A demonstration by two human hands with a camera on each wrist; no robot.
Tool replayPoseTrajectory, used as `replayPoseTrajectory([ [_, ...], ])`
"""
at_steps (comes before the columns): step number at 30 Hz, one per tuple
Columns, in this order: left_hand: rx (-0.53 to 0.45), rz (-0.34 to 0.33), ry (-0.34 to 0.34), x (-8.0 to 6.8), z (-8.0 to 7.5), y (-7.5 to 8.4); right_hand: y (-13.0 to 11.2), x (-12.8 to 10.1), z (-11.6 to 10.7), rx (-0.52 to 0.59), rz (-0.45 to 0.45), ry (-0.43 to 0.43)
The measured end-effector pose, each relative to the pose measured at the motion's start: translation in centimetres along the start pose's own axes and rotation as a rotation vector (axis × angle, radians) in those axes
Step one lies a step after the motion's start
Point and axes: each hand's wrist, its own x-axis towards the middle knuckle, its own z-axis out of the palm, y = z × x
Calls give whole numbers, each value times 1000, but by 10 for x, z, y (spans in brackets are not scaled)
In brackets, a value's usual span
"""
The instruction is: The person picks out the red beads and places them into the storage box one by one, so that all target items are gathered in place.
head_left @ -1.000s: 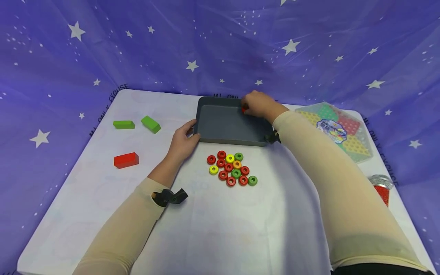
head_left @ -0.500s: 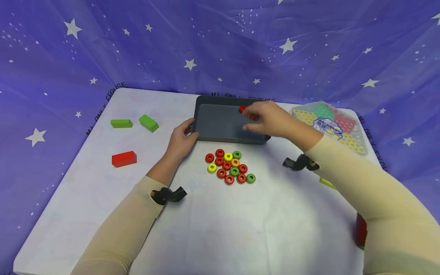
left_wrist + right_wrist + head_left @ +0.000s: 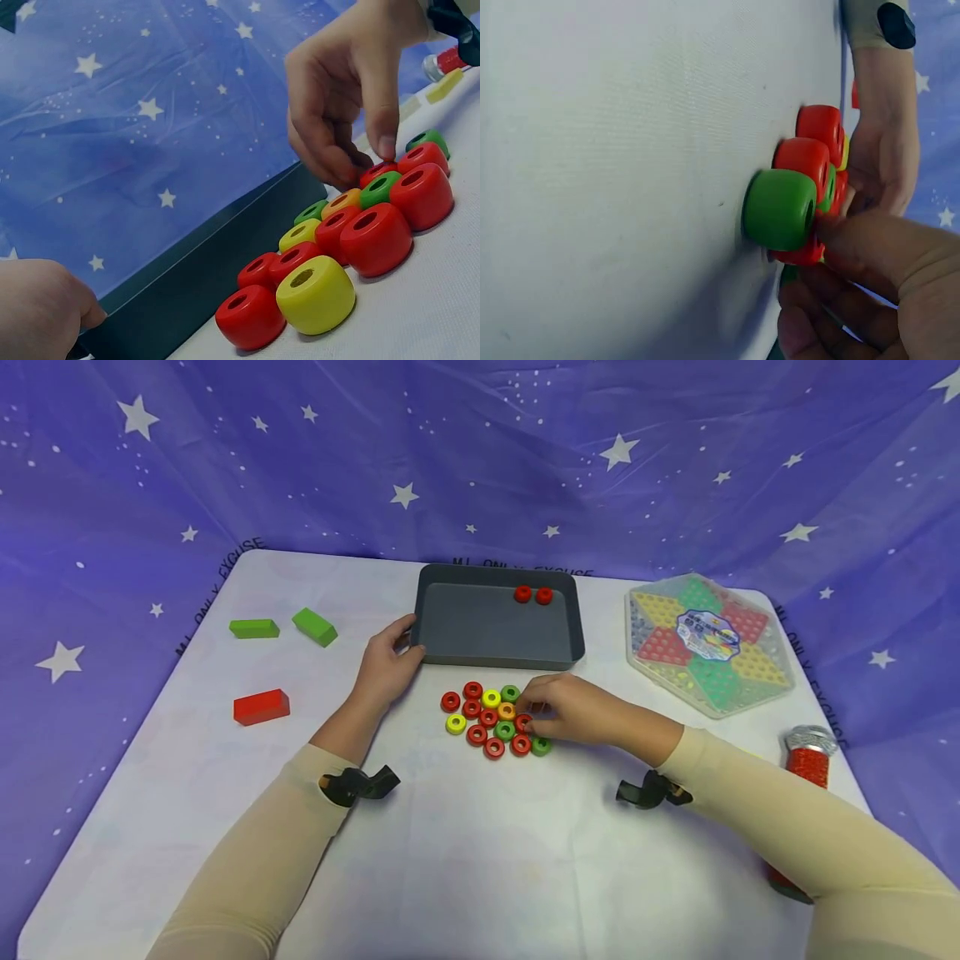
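A dark grey tray [image 3: 465, 635] stands at the table's far middle, and two red rings [image 3: 533, 595] lie in its far right corner. My left hand [image 3: 408, 642] grips the tray's near left corner, thumb on the rim; the left wrist view shows that hand [image 3: 41, 311] against the tray wall [image 3: 210, 259]. In front of the tray lies a cluster of several red, yellow, green and orange rings [image 3: 480, 718]. My right hand [image 3: 527, 717] reaches into the cluster's right side and pinches a red ring [image 3: 377, 172] between thumb and finger. A green ring [image 3: 778, 210] lies beside that pinch.
Two green blocks [image 3: 254, 628] [image 3: 314, 627] and a red block [image 3: 261, 707] lie at the left. A hexagonal checkers board [image 3: 708, 643] sits at the right, a red glittery can [image 3: 810, 758] near the right edge. Starry purple cloth [image 3: 480, 460] hangs behind.
My right hand left a second red ring in the tray, drew back toward me and now pinches a ring in the cluster. The left hand stayed on the tray corner.
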Motion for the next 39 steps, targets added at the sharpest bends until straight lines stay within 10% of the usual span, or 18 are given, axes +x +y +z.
replayPoseTrajectory([
  [20,-34,21,13,3,-8,-5,-4,17,-3,32,11,-122],
  [39,-49,18,-17,0,-3,-5,45,120,-106,269,400,137],
])
